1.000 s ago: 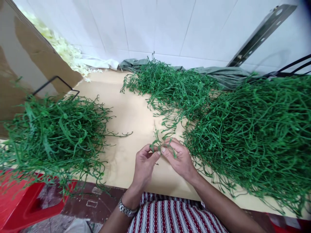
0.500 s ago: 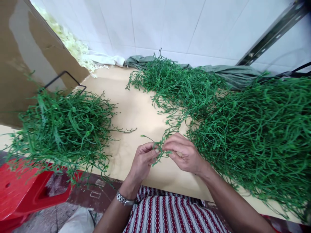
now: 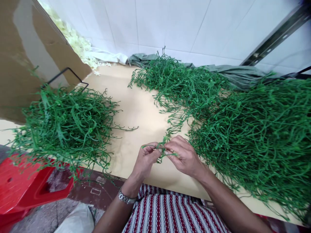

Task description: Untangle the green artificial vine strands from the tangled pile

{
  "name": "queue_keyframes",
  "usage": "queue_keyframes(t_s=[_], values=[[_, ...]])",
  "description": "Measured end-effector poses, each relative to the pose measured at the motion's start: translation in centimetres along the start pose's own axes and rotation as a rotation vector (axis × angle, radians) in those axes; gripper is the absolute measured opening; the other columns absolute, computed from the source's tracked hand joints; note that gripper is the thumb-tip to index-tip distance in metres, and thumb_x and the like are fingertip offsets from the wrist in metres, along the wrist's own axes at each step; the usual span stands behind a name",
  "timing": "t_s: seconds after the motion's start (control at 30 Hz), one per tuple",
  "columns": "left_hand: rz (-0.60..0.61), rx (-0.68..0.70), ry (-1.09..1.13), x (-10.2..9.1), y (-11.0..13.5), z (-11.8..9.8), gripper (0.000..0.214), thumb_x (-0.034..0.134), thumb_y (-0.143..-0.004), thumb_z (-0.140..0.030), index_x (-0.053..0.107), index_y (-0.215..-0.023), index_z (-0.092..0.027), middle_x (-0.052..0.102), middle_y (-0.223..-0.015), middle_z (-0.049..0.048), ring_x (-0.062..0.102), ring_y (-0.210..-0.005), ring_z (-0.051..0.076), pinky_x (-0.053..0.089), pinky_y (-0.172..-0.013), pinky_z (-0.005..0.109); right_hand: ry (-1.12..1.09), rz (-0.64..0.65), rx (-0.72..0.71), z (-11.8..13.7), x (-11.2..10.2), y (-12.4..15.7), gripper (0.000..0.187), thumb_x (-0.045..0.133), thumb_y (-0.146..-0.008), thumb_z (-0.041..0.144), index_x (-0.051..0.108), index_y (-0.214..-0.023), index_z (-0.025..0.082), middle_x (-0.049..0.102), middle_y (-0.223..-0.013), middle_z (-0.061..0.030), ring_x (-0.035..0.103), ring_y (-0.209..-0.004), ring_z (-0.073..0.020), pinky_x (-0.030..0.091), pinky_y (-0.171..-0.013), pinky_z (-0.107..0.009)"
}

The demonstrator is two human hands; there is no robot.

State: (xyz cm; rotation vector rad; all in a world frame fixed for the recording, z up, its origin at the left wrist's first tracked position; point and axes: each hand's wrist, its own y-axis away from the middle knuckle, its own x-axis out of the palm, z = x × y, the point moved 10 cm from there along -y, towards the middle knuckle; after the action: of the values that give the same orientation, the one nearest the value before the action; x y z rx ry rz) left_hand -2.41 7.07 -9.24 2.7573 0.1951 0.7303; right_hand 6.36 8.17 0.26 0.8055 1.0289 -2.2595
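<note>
Left hand, right hand, lower centre — both pinching green sprig; could snag — loose strands from upper-centre green pile trail just beside it.

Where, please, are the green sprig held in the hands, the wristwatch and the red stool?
Green sprig (image 3: 163,149): head view, on its middle stems.
Wristwatch (image 3: 124,197): head view, on its metal band.
Red stool (image 3: 19,191): head view, on its seat.
</note>
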Motion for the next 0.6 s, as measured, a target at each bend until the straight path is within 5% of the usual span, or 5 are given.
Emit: queue_keyframes(t_s=[0.2,0.6], values=[[-0.002,-0.049,0.005,0.2,-0.1,0.5,0.017,0.071,-0.057,-0.025,0.06,-0.06,-0.012,0.045,-0.05,-0.0038,0.024,-0.041,0.002,0.015,-0.04,0.019,-0.019,-0.011,0.064,-0.6,0.5,0.5,0.007,0.046,-0.083,0.015,0.052,-0.087,0.017,0.054,-0.076,-0.0058,0.048,-0.074,-0.0184,0.04,-0.066,-0.032],[0.088,0.027,-0.022,0.7,-0.1,0.0,0.02,0.067,-0.056,-0.031,0.064,-0.065,-0.013,0.05,-0.056,0.0005,0.034,-0.048,0.007,0.022,-0.046,0.021,-0.635,-0.095,0.627,-4.9,2.8,2.5,0.013,0.051,-0.079,0.026,0.045,-0.07,0.019,0.042,-0.065,0.0023,0.041,-0.062,-0.0114,0.035,-0.058,-0.023]])
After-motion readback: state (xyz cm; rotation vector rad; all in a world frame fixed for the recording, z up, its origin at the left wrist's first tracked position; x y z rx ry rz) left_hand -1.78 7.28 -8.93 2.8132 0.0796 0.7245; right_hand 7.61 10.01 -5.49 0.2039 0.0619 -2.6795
